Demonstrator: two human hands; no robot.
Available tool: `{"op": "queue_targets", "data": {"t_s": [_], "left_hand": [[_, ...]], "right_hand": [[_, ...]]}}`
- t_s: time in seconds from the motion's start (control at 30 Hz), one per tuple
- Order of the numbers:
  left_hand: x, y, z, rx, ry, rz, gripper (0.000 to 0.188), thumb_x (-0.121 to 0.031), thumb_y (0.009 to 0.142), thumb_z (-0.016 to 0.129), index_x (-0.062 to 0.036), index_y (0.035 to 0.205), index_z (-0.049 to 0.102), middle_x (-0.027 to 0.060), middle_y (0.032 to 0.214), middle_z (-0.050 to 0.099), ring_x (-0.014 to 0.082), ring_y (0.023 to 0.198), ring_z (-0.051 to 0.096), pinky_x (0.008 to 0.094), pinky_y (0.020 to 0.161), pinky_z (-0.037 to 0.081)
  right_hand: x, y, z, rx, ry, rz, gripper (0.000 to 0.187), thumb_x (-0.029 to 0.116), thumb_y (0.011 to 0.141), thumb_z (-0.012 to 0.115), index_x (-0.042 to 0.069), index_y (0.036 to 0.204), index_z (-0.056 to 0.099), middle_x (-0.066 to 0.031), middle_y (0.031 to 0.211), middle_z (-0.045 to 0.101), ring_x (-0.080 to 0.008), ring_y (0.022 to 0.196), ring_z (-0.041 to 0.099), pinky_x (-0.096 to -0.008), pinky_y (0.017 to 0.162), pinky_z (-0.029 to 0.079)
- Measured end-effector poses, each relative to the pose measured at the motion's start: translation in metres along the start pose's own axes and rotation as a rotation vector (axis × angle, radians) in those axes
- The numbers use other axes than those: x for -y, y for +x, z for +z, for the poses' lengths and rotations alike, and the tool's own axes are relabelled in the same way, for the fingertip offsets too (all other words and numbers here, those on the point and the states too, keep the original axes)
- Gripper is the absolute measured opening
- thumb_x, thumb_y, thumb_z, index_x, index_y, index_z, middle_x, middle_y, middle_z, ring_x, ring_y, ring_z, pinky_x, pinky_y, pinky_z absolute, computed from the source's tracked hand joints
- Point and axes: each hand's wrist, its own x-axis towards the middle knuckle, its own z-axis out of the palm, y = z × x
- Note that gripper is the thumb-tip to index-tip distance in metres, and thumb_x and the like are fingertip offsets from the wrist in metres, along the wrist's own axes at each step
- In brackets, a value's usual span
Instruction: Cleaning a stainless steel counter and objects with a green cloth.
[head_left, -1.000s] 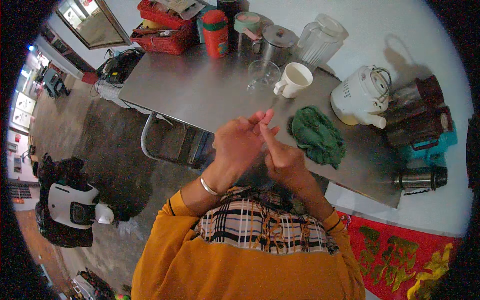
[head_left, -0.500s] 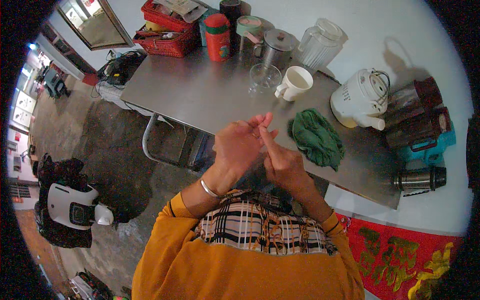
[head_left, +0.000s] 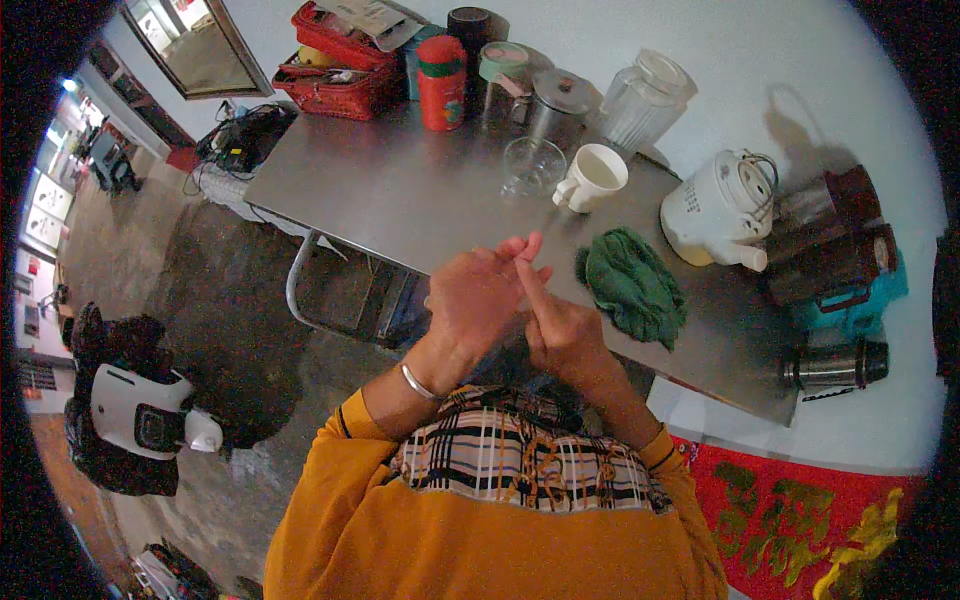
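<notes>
My two hands meet at the table's near edge and hold no object. My left hand (head_left: 474, 292), with a silver bangle (head_left: 417, 383) at its wrist, has its fingers stretched up and to the right. The index finger of my right hand (head_left: 562, 328) points out straight and touches the left fingers; its other fingers are partly curled. Right of the hands lies a crumpled green cloth (head_left: 634, 285). Beyond them stand a white mug (head_left: 593, 178) and a clear glass cup (head_left: 533, 167). To the cloth's right is a white kettle (head_left: 717, 210).
Along the wall on the metal table (head_left: 370, 190) stand red baskets (head_left: 345, 88), a red flask (head_left: 441, 85), a lidded metal mug (head_left: 560, 103), a clear pitcher (head_left: 645, 100), dark jugs (head_left: 835, 262) and a steel cup (head_left: 835, 365). A white scooter (head_left: 140, 410) is at left.
The tabletop things sit slightly lower in the picture. My hands stay together in nearly the same pose, the right index finger still against the left fingers.
</notes>
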Motion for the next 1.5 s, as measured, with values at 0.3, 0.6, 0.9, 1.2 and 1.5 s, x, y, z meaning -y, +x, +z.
{"op": "queue_targets", "data": {"t_s": [0.3, 0.6, 0.9, 1.2, 1.5], "left_hand": [[0.001, 0.003, -0.009, 0.098, -0.027, 0.009, 0.02, -0.017, 0.084, 0.044, -0.0021, 0.076, 0.055, 0.0177, 0.107, 0.056, 0.0358, 0.117, 0.043, 0.0584, 0.101, 0.027], [0.003, 0.003, -0.013, 0.162, -0.042, 0.004, 0.026, -0.024, 0.086, 0.039, -0.003, 0.081, 0.054, 0.0177, 0.108, 0.055, 0.0355, 0.12, 0.04, 0.0576, 0.103, 0.025], [0.004, 0.0, -0.013, 0.189, -0.089, -0.012, 0.024, -0.019, 0.086, 0.037, 0.0003, 0.085, 0.05, 0.0194, 0.114, 0.049, 0.0367, 0.122, 0.037, 0.0586, 0.104, 0.022], [0.006, -0.001, -0.011, 0.193, -0.111, -0.026, 0.025, -0.021, 0.086, 0.037, 0.0012, 0.084, 0.049, 0.0193, 0.113, 0.05, 0.0368, 0.122, 0.037, 0.0586, 0.105, 0.022], [0.011, -0.002, -0.009, 0.167, -0.064, -0.024, 0.026, -0.02, 0.085, 0.039, 0.0038, 0.086, 0.049, 0.0195, 0.112, 0.05, 0.0371, 0.122, 0.037, 0.0594, 0.104, 0.022]], "right_hand": [[0.004, 0.002, -0.009, 0.096, -0.012, 0.05, 0.067, 0.0, 0.068, 0.052, 0.0, 0.134, 0.035, -0.0146, 0.081, 0.059, -0.0226, 0.051, 0.057, -0.0339, 0.046, 0.047], [0.006, -0.002, -0.011, 0.195, -0.018, 0.093, 0.064, -0.002, 0.071, 0.049, -0.004, 0.133, 0.033, -0.0211, 0.102, 0.061, -0.0272, 0.063, 0.062, -0.0363, 0.054, 0.05], [0.007, -0.005, -0.011, 0.206, -0.026, 0.112, 0.066, -0.002, 0.071, 0.049, -0.004, 0.134, 0.03, -0.0201, 0.103, 0.061, -0.0267, 0.061, 0.062, -0.0361, 0.052, 0.049], [0.009, -0.008, -0.014, 0.219, 0.004, 0.129, 0.068, -0.001, 0.071, 0.051, -0.002, 0.135, 0.029, -0.0207, 0.1, 0.061, -0.027, 0.061, 0.061, -0.0361, 0.052, 0.049], [0.008, -0.012, -0.017, 0.191, 0.02, 0.134, 0.067, -0.001, 0.071, 0.05, -0.002, 0.135, 0.03, -0.0208, 0.093, 0.062, -0.0276, 0.062, 0.061, -0.0362, 0.052, 0.049]]}}
